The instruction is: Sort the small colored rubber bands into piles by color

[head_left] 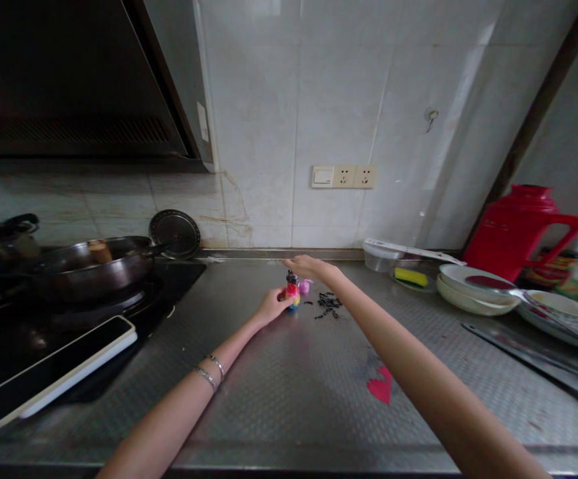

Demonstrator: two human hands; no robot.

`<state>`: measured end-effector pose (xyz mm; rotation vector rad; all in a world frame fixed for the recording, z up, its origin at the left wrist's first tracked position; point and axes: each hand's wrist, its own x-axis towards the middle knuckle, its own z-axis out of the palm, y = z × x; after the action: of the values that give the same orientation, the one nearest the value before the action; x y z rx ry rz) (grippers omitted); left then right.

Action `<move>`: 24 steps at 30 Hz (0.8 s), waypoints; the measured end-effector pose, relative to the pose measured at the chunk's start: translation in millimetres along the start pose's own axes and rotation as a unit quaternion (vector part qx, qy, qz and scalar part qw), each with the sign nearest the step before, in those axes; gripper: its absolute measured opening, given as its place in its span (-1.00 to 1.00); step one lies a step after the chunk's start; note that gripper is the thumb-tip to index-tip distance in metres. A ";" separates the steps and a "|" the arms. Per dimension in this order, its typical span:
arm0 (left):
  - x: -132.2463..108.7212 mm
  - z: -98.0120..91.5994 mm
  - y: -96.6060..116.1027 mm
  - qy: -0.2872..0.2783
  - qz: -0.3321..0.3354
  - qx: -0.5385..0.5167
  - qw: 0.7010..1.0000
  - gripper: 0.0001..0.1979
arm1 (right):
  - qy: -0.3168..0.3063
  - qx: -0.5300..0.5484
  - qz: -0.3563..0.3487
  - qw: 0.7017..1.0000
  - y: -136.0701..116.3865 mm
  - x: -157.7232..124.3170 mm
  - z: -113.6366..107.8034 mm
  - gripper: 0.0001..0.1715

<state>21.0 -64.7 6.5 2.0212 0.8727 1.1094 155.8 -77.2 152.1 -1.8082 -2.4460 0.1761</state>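
A small rainbow-striped bottle point(292, 293) stands on the steel counter point(289, 386). My left hand point(272, 305) is wrapped round its left side. My right hand point(310, 267) hovers just above the bottle's dark top, fingers curled toward it; what they pinch, if anything, is too small to make out. A small pink cap point(305, 286) lies right behind the bottle. A scatter of small black pieces point(327, 305) lies on the counter just right of it.
A phone point(59, 367) lies at the stove's edge, left. A pan point(89, 266) sits on the burner, with a lid point(175, 233) against the wall. Right: a red jug point(518, 229), stacked bowls point(473, 287), a sponge point(410, 276), a plastic box point(383, 256).
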 end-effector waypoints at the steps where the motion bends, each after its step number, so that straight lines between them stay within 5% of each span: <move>1: 0.0 0.2 0.1 0.002 -0.001 0.007 1.000 -0.63 | 0.005 -0.010 0.002 1.000 -0.2 0.0 -0.6 -0.36; 11: -1.5 -2.3 6.6 -0.001 -0.015 0.041 0.999 -0.62 | 0.082 -0.032 -0.009 0.996 4.3 -5.8 -4.9 -0.65; 19: 1.8 -6.7 8.8 -0.018 -0.026 0.038 0.999 -0.64 | 0.166 0.039 0.006 0.985 18.7 -25.1 -12.5 -0.60; 24: 2.9 -5.8 8.9 -0.021 -0.023 0.026 0.999 -0.65 | 0.216 0.082 0.002 0.973 33.4 -46.5 2.6 -0.61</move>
<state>19.2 -66.0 17.3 2.0494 0.9310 1.0262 200.7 -112.0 144.2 -1.5833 -2.0625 -0.0169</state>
